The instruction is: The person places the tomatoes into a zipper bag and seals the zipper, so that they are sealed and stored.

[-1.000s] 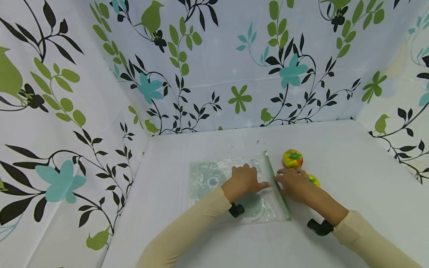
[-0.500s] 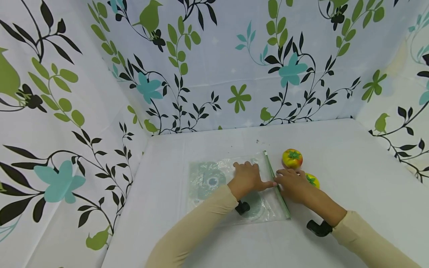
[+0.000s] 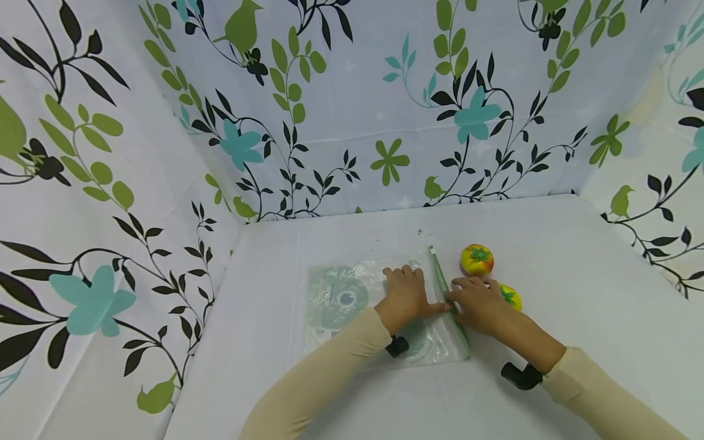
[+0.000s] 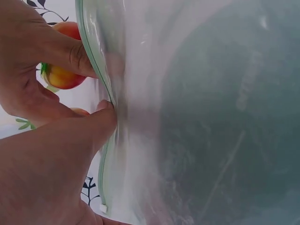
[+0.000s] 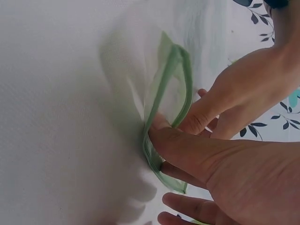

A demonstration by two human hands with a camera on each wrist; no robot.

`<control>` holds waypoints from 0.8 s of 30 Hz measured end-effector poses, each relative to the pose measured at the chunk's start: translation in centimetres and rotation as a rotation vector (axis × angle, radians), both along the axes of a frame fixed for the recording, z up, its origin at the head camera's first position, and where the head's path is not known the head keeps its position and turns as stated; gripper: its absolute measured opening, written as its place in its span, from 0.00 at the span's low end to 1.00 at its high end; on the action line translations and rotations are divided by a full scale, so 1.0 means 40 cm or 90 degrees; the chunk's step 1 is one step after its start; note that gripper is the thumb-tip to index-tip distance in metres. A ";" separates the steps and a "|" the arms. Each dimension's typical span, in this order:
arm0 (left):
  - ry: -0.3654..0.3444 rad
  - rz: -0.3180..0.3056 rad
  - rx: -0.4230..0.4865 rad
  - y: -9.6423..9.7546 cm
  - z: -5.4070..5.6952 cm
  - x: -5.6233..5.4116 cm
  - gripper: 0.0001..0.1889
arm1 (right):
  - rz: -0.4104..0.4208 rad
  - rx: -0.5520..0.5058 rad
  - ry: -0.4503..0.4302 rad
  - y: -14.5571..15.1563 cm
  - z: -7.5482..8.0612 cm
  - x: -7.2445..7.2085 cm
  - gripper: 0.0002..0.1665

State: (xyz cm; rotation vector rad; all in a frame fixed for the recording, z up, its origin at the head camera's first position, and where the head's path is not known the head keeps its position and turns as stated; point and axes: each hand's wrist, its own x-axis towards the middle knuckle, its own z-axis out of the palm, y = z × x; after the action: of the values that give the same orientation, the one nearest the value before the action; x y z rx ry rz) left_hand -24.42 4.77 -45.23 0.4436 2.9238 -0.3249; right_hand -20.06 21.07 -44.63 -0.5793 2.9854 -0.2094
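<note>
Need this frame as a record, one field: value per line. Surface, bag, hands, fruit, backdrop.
surface: white table
bag: clear bag lying on the table, green edge toward the right hand, mouth parted at the hands
left_hand: left hand over the bag, thumb touching the green edge
right_hand: right hand pinching the green edge, thumb inside the mouth
fruit: far fruit in full view; near fruit partly hidden by the right hand
backdrop: printed cloth, leaves, birds, flowers

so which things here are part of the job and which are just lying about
In the job:
clear plastic bag with green rim
left hand and right hand, at its rim

Just lying about, it seems:
round red and yellow fruit with green top
round yellow fruit, green top, partly hidden
</note>
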 end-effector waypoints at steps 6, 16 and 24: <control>0.022 -0.018 -0.003 -0.017 -0.009 0.005 0.53 | -0.001 0.005 -0.005 -0.007 0.008 0.003 0.31; 0.059 -0.046 0.026 -0.055 -0.032 0.012 0.50 | -0.005 0.019 -0.013 -0.009 0.016 0.005 0.36; 0.078 -0.047 0.041 -0.098 -0.022 0.024 0.49 | -0.006 0.029 -0.009 -0.011 0.008 0.001 0.37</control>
State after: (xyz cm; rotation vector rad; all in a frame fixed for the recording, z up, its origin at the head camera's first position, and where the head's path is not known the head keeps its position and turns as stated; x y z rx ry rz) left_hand -23.45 0.84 -46.10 0.5613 3.0499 -0.2769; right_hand -20.02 20.64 -44.31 -0.5570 2.9707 -0.1451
